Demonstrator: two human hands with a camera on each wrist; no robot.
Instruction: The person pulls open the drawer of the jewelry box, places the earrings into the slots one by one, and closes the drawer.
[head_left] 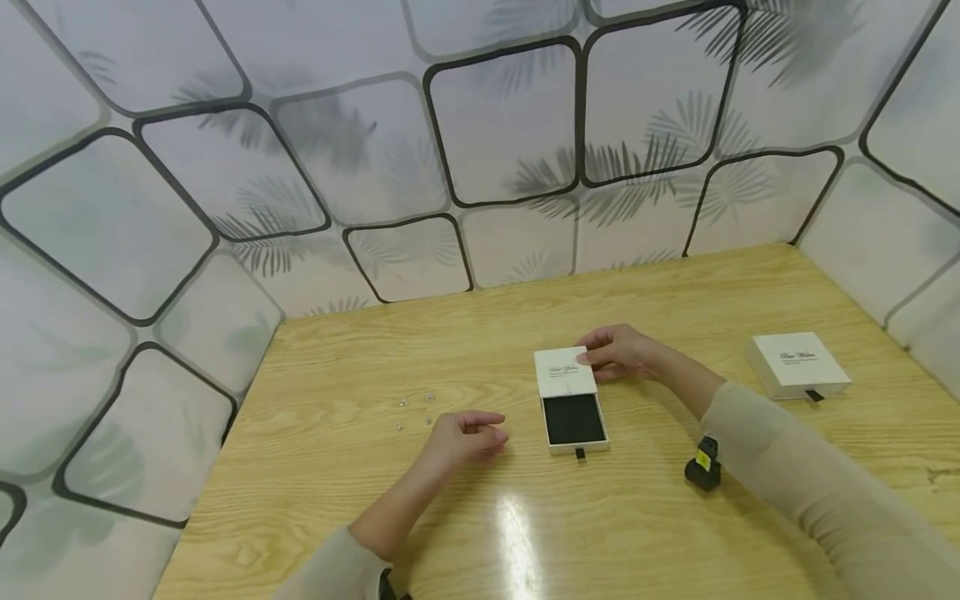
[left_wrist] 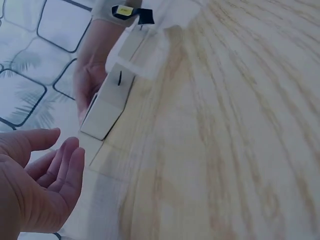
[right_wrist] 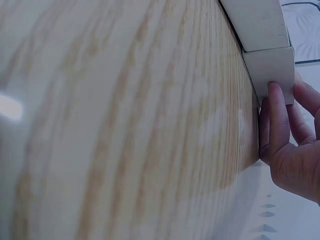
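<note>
A white drawer-style gift box (head_left: 557,383) with "Best Wishes" lettering lies on the table, its tray pulled part way out of the sleeve. Inside the tray is a black pad (head_left: 573,419), and a black ribbon tab sticks out at the near end. My right hand (head_left: 622,353) grips the far right corner of the sleeve, thumb on top; in the right wrist view its fingers (right_wrist: 279,117) rest along the box's side. Left of the box, my left hand (head_left: 457,442) hovers with loosely bent fingers and nothing in them. Several tiny clear gems (head_left: 403,402) lie beyond the left hand.
A second white box (head_left: 798,365), closed, with the same lettering and a black tab, stands at the right on the wood-grain table (head_left: 337,508). Patterned curtain walls (head_left: 510,125) enclose the table's back and sides. A black wrist device (head_left: 703,465) sits at the right cuff.
</note>
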